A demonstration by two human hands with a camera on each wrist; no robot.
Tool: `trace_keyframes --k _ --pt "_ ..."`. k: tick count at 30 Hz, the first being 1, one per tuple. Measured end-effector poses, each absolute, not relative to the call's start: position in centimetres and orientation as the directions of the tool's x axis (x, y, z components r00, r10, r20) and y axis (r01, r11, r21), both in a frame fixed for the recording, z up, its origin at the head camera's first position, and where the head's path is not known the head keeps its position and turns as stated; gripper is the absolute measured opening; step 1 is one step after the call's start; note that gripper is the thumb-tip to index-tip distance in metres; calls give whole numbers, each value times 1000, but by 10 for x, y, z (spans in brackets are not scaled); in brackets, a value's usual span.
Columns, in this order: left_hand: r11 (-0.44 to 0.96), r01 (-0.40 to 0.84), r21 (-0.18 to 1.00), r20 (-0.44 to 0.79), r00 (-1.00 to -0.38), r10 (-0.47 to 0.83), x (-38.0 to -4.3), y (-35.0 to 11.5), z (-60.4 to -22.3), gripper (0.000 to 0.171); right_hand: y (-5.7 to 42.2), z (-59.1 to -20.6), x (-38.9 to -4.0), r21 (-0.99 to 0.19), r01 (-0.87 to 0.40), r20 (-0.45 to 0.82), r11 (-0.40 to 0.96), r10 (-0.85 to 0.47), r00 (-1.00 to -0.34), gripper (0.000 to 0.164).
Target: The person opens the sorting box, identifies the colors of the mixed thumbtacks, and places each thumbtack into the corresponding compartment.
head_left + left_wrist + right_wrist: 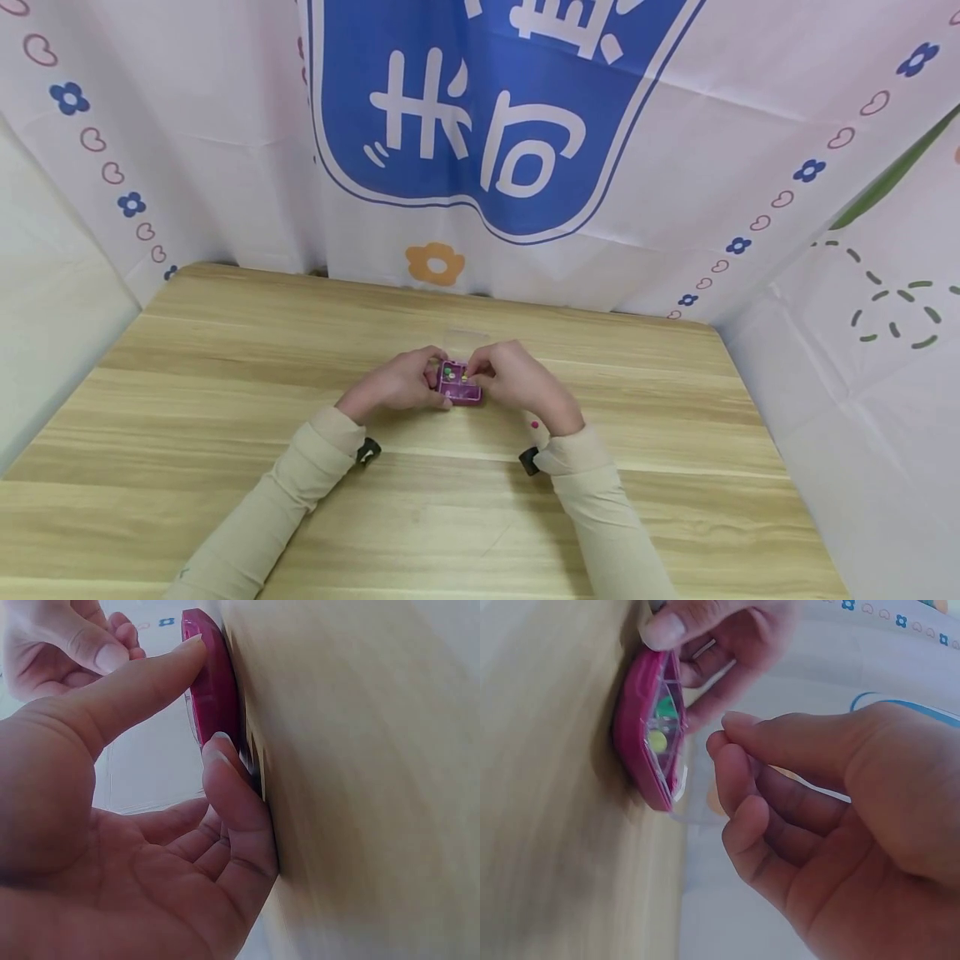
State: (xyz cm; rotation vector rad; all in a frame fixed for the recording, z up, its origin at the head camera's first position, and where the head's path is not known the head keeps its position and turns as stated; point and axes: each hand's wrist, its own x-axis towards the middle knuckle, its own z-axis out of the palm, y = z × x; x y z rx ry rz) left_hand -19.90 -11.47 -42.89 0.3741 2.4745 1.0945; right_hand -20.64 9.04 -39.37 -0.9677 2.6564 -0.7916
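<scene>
A small magenta-purple box (460, 398) with inner compartments is on the table, its clear lid (467, 340) folded back behind it. My left hand (401, 382) grips the box at its left side, thumb on the near edge; in the left wrist view the box (217, 694) is between thumb and fingers. Green pieces (667, 707) and a yellow piece (657, 741) lie inside. Over the box's right part is my right hand (517, 377), fingers curled, thumb tip close against the index finger. Whether a tiny piece is between those fingertips cannot be seen.
A small red piece (535, 425) lies near my right wrist, at the edge of something pale or clear. The wooden table (442, 517) ends at a printed white curtain (247, 192) behind, with white sides at left and right. Dark bands (529, 461) show at both wrists.
</scene>
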Motion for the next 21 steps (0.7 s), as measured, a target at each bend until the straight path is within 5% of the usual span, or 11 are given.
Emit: trace_keyframes --k 21 --pt "643 100 760 -239 -876 418 -200 -116 -432 65 67 -405 -209 -568 -572 3 592 -693 -721 7"
